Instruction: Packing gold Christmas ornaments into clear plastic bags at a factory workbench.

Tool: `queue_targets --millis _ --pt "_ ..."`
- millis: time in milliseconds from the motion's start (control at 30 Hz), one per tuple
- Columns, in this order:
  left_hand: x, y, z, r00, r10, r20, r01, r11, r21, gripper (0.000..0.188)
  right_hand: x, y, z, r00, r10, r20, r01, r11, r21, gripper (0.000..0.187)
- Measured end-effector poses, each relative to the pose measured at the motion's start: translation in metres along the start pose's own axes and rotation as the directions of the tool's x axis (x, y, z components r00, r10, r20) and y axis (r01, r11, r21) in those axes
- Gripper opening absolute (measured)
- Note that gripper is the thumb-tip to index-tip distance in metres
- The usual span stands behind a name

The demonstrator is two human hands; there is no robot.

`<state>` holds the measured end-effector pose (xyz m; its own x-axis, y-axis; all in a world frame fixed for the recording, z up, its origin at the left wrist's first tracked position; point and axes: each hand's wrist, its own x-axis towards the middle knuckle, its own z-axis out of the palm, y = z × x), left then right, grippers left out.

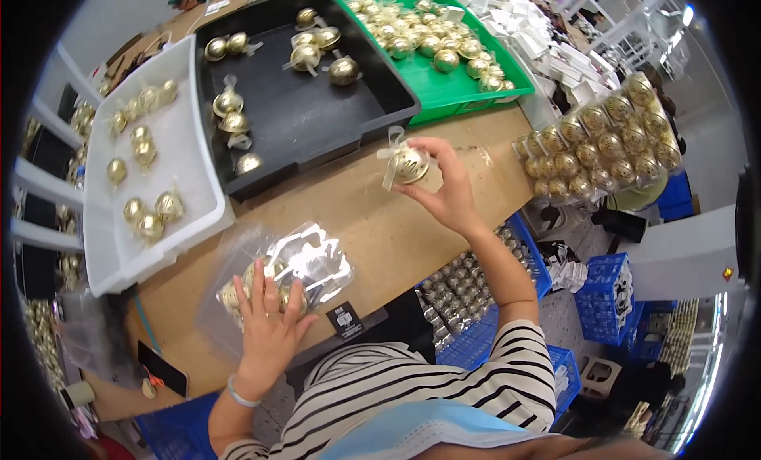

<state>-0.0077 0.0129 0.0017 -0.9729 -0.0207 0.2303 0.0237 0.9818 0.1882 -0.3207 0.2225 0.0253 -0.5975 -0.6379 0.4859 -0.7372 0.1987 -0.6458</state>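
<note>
Between the thumb and fingers of my right hand (453,192) is a gold ball ornament (411,167). It has dark markings and a sheer pale ribbon tied at its top, and it is held up over the cardboard-brown table (380,222). My left hand (269,329) lies with fingers spread on several gold balls in a clear plastic package (317,258) at the table's near left. The fingers partly hide those balls, and glare covers part of the plastic. Beside that hand lies a black printed card (344,320).
At the back stand a white tray (99,214), a black tray (317,155) and a green tray (476,103), each holding gold balls. Packed balls (594,147) are stacked at right. A blue crate (543,278) sits below the table edge. A dark phone (178,371) lies near left.
</note>
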Motion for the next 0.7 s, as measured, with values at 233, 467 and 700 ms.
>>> queue_targets --millis 233,467,700 --pt "0.006 0.001 0.0 0.999 -0.039 -0.006 0.038 0.998 -0.052 0.08 -0.046 -0.025 0.072 0.805 0.141 0.576 -0.412 0.832 0.372 0.065" --pt "0.005 0.001 -0.008 0.998 -0.031 0.059 0.03 1.0 0.005 0.081 -0.031 -0.042 0.143 0.825 0.143 0.546 -0.467 0.716 0.519 0.061" --pt "0.008 0.004 -0.013 0.993 -0.094 0.074 0.094 0.996 0.007 0.079 0.064 0.001 0.013 0.956 -0.287 0.062 0.285 0.958 0.029 0.02"
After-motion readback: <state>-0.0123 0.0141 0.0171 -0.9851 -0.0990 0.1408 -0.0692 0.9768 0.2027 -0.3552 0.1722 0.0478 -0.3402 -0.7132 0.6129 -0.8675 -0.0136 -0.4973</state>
